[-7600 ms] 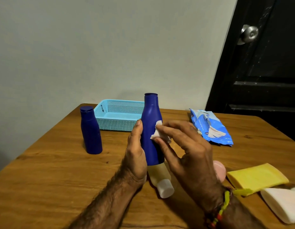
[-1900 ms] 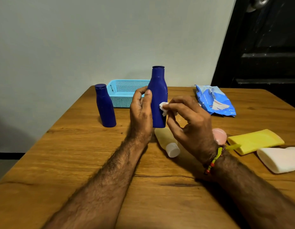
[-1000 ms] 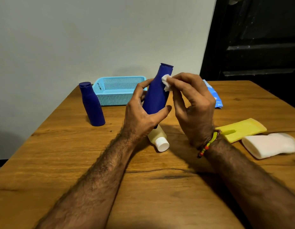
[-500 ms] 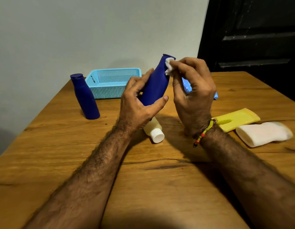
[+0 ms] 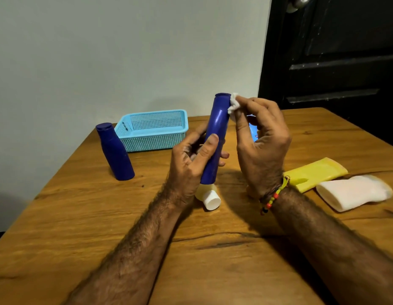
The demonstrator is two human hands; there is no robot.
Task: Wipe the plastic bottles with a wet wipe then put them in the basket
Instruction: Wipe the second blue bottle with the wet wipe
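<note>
Above the surface, the left hand grips the blue bottle low, freeing its top for the right hand, which pinches the wipe.

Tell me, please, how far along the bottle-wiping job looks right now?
Nothing is done: the light blue mesh basket holds no bottles. In hand: the left hand grips a tall dark blue plastic bottle; the right hand presses a white wet wipe against its cap. Every other bottle on the table awaits.
</note>
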